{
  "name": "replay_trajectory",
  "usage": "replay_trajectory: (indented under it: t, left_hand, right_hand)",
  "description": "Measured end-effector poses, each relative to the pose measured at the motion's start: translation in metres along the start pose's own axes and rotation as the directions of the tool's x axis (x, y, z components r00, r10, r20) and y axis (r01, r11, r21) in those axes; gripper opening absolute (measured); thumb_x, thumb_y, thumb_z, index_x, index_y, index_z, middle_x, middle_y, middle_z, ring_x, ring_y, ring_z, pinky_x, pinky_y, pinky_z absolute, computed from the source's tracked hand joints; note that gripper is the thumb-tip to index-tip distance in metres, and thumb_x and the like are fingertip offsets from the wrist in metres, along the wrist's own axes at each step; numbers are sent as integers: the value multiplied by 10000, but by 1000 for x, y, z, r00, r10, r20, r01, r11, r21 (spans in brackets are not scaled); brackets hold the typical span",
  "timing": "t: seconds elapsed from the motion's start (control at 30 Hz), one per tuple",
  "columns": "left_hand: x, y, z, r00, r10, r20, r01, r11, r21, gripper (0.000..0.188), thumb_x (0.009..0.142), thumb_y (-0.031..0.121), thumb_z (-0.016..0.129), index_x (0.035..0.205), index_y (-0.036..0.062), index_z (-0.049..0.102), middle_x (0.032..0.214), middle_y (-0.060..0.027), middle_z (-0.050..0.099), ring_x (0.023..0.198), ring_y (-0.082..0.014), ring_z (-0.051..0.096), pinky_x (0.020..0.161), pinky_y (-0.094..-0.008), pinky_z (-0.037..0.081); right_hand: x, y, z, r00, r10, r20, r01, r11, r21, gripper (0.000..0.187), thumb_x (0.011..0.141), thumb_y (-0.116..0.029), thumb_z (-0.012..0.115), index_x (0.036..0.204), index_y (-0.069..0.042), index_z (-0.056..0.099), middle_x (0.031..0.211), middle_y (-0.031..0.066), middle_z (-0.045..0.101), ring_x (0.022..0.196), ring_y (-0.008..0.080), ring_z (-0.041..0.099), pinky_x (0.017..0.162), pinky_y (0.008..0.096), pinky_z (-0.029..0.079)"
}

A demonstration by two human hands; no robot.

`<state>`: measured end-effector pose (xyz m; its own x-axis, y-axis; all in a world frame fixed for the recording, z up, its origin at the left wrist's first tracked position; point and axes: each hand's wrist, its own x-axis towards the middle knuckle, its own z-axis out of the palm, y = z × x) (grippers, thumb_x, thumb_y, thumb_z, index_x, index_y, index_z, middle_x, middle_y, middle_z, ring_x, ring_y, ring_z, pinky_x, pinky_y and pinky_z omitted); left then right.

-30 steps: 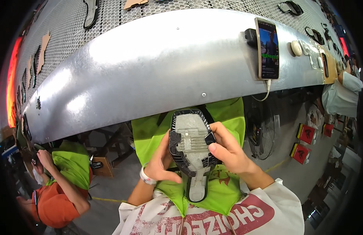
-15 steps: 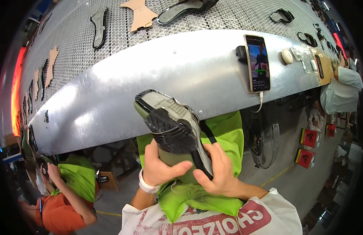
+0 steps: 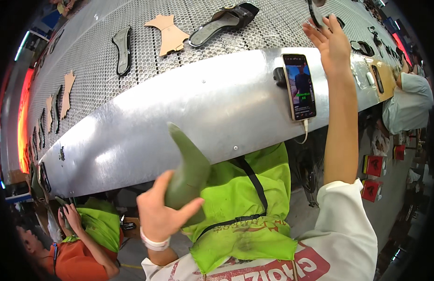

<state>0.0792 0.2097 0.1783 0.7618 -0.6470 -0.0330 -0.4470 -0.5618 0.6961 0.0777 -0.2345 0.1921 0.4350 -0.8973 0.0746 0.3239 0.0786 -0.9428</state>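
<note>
My left hand [image 3: 158, 206] is closed around a smooth green shoe last [image 3: 184, 173], its narrow end pointing up over the metal table edge. No shoe is on the last. My right arm stretches far to the upper right. There my right hand [image 3: 331, 47] is open, fingers spread, above the mesh conveyor. Just past its fingertips is a black and grey shoe piece [image 3: 318, 14], cut by the upper edge; whether the fingertips touch it I cannot tell. A black sandal [image 3: 226, 23] with a grey insole lies on the conveyor, left of that hand.
The metal table [image 3: 132, 140] curves before me, holding a phone [image 3: 299, 86] on a stand with a cable. The conveyor [image 3: 95, 61] carries a shoe sole [image 3: 122, 49] and tan cutouts [image 3: 167, 35]. A co-worker in orange [image 3: 86, 257] works at left, another person [image 3: 408, 100] at far right.
The black and grey shoe is off the green last, which stays in my left hand. My right hand has let go and swung up and right to the conveyor. The view has shifted slightly.
</note>
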Motion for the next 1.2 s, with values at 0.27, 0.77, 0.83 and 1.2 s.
replay_trajectory:
  t: [0.27, 0.77, 0.83, 1.2]
  left_hand:
    - [42, -31, -30, 938, -49, -343, 158, 942, 297, 521, 639, 192, 849, 1084, 20, 638, 793, -177, 669, 699, -315, 660, 659, -375, 508]
    - [73, -52, -27, 926, 5, -377, 75, 978, 195, 498, 673, 118, 763, 1113, -29, 582, 981, -180, 621, 896, -327, 614, 781, -407, 482]
    - [75, -53, -23, 927, -39, -372, 95, 986, 134, 491, 673, 146, 758, 1106, -6, 583, 970, -163, 602, 895, -337, 578, 777, -428, 465]
    - [70, -64, -32, 916, 8, -401, 56, 988, 147, 509, 678, 164, 767, 1114, -19, 579, 1006, -173, 603, 942, -347, 579, 822, -432, 469]
  right_hand:
    - [-131, 72, 58, 933, -152, 326, 257, 916, -307, 320, 985, -212, 426, 847, 5, 617, 765, 59, 630, 755, 165, 605, 677, 307, 458]
    - [-104, 188, 339, 754, 527, 393, 355, 178, -918, 1123, 687, -767, 655, 1518, -92, 314, 1591, 280, 53, 1449, 513, 23, 1108, 685, 79]
    - [-115, 188, 347, 782, 528, 332, 324, 112, -939, 1097, 673, -717, 711, 1500, -92, 353, 1591, 270, 64, 1450, 505, 24, 1106, 680, 71]
    - [-120, 174, 359, 808, 531, 254, 129, 263, -956, 696, 704, -160, 787, 1341, -55, 525, 1490, 166, 318, 1331, 444, 321, 1061, 613, 257]
